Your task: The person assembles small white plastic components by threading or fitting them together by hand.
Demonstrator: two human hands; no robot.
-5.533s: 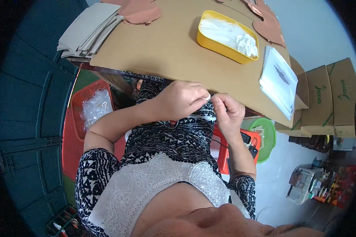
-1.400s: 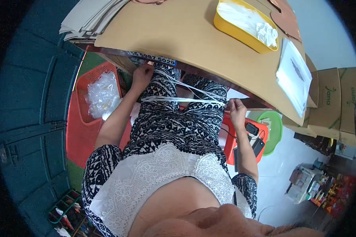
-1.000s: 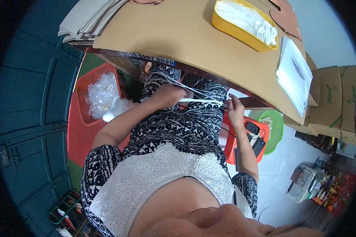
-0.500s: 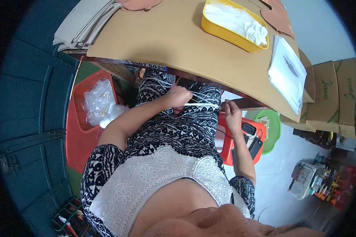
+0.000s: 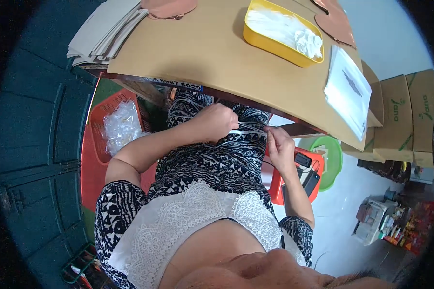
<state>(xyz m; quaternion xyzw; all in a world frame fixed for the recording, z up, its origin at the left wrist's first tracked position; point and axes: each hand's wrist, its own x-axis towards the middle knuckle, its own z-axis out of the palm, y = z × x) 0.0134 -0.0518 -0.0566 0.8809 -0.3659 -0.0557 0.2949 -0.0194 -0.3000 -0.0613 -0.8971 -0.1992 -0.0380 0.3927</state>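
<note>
We hold a thin bundle of white strips (image 5: 246, 131) just right of the frame's centre, over our lap and under the near edge of the desk (image 5: 202, 53). Our left hand (image 5: 218, 123) has its fingers closed around one end of the bundle; our right hand (image 5: 279, 147) pinches the other end, fingers closed on it.

A second ago the strips were stretched wide between hands held far apart, the left one out near the red basket (image 5: 101, 139). Now the hands have drawn close together and the strips lie gathered in a short, tight run between them, so we judge the loose lengths are being collected into one bunch.

Moving outward: the red basket at centre left holds a heap of clear plastic bags (image 5: 122, 126). On the desk, toward the top, stands a yellow tray (image 5: 255, 36) of white pieces, with a flat white packet (image 5: 349, 91) to its right and stacked grey card sheets (image 5: 106, 31) at the upper left. At right, brown cartons (image 5: 405, 115) and a green bowl (image 5: 335, 161) sit on the floor.
</note>
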